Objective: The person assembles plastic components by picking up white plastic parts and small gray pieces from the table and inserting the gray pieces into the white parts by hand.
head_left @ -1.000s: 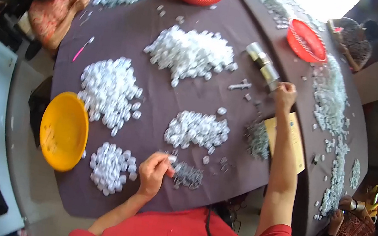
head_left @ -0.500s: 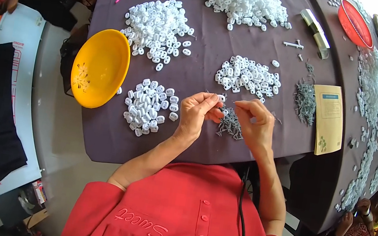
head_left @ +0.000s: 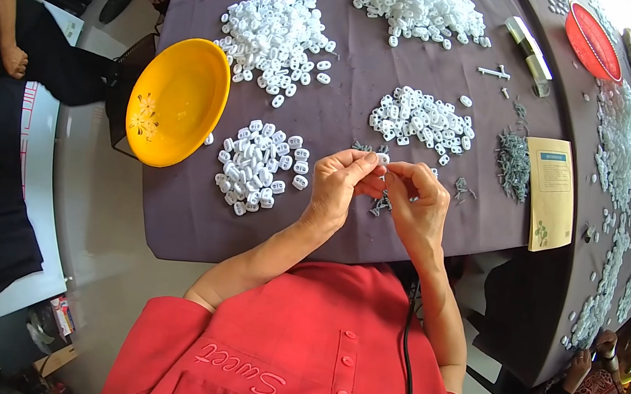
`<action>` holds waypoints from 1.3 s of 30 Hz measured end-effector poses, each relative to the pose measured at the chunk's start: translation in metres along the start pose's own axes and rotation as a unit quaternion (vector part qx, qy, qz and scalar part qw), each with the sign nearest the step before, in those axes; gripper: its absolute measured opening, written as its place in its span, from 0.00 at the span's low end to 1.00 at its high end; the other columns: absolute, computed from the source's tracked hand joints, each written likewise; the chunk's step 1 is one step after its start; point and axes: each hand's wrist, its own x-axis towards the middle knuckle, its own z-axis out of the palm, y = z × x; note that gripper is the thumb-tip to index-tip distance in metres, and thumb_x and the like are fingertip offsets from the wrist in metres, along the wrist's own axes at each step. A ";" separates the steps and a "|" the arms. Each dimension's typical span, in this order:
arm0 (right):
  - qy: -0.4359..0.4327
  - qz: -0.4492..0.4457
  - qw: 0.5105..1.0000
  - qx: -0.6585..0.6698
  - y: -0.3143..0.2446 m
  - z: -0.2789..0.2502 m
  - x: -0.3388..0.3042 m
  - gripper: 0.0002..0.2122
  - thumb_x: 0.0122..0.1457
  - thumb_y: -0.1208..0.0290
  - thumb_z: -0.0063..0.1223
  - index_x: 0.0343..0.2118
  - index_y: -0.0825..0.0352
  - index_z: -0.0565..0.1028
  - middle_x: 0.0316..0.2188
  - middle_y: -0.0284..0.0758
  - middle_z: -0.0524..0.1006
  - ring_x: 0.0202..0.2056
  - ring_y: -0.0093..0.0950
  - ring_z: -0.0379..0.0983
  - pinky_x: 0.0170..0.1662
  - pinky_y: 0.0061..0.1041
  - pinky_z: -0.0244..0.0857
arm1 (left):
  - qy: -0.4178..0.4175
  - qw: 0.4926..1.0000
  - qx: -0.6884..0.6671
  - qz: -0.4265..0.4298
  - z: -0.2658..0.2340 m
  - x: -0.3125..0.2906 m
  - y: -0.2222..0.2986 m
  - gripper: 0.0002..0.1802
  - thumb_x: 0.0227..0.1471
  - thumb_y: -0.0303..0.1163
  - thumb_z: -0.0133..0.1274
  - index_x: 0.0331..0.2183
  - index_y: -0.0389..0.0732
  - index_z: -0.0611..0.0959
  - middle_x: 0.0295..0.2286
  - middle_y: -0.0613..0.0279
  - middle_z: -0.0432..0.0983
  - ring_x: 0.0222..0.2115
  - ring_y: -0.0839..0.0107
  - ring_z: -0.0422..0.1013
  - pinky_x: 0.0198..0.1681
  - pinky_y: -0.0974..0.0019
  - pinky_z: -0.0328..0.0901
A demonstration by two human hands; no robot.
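Above pale floor [head_left: 109,206]: tablecloth [head_left: 340,102], white pieces [head_left: 424,121]

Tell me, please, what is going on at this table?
Someone in a red shirt is working bare-handed at a dark-covered table. The left hand pinches a small white piece; the right hand has its fingers close against it, though whether they grip anything is too small to tell. Loose grey pieces show around the hands. Heaps of white pieces lie about, with a yellow bowl at left.
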 end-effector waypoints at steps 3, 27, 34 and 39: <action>0.010 0.014 1.000 0.000 0.000 0.000 0.000 0.03 0.49 0.80 0.53 0.28 0.70 0.75 0.20 0.31 0.74 0.22 0.15 0.68 0.26 0.16 0.62 | -0.003 1.000 0.012 0.011 0.001 0.000 -0.002 0.09 0.51 0.30 0.50 0.29 0.33 0.78 0.24 0.58 0.76 0.20 0.73 0.73 0.24 0.73 0.69; 0.035 -0.060 0.991 -0.118 0.033 0.014 0.007 0.01 0.46 0.80 0.53 0.21 0.69 0.73 0.18 0.35 0.74 0.21 0.26 0.73 0.24 0.22 0.64 | 0.019 1.000 0.002 0.016 -0.007 0.023 -0.030 0.09 0.52 0.30 0.50 0.29 0.33 0.79 0.23 0.61 0.75 0.20 0.75 0.71 0.26 0.74 0.69; 0.023 -0.106 0.977 -0.185 0.028 0.012 0.008 0.01 0.46 0.76 0.54 0.22 0.65 0.74 0.20 0.34 0.72 0.21 0.33 0.71 0.24 0.27 0.63 | 0.024 1.000 -0.006 0.011 -0.006 0.022 -0.028 0.10 0.52 0.31 0.51 0.29 0.32 0.79 0.23 0.60 0.75 0.20 0.75 0.72 0.26 0.74 0.69; 0.013 -0.099 0.975 -0.196 0.027 0.009 0.009 0.01 0.47 0.76 0.53 0.23 0.64 0.74 0.21 0.33 0.72 0.22 0.33 0.71 0.25 0.28 0.63 | 0.019 1.000 -0.009 0.004 -0.003 0.021 -0.023 0.10 0.52 0.31 0.50 0.30 0.33 0.79 0.23 0.60 0.75 0.20 0.74 0.72 0.25 0.73 0.69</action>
